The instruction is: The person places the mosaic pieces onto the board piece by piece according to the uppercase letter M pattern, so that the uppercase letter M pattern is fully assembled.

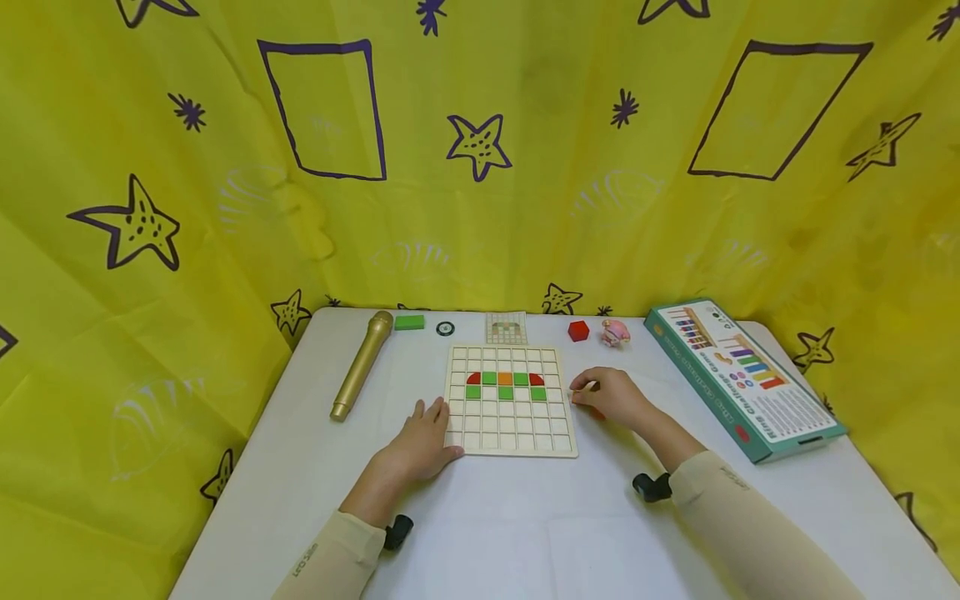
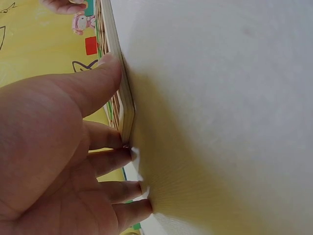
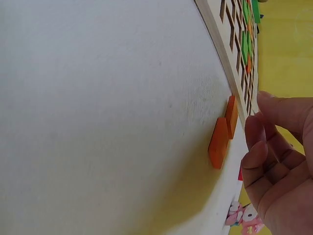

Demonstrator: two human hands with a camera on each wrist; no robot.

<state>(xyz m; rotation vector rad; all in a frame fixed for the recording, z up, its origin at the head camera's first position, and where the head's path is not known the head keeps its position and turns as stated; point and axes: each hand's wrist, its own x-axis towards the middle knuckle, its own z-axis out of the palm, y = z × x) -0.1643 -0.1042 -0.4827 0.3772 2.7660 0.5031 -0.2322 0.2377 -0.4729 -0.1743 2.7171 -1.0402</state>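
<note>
A pale square grid board [image 1: 520, 423] lies on the table with green, red and orange tiles [image 1: 505, 379] in some of its cells. My left hand [image 1: 420, 442] rests at the board's near left corner. In the left wrist view its thumb lies against one edge, and its fairly straight fingers [image 2: 115, 161] reach along the adjoining side. My right hand [image 1: 611, 397] hovers just beyond the board's right edge, its fingers bent and thumb near the forefinger. Beside them two orange tiles [image 3: 218, 143] lie on the table. Whether anything is pinched between the fingertips is hidden.
A gold microphone [image 1: 362, 367] lies left of the board. Behind it are a green block [image 1: 409, 322], a round black-and-white disc [image 1: 445, 328] and a patterned card [image 1: 506, 327]. Right of these sit a red block [image 1: 578, 331], a pink figurine [image 1: 615, 332] and a game box [image 1: 742, 375].
</note>
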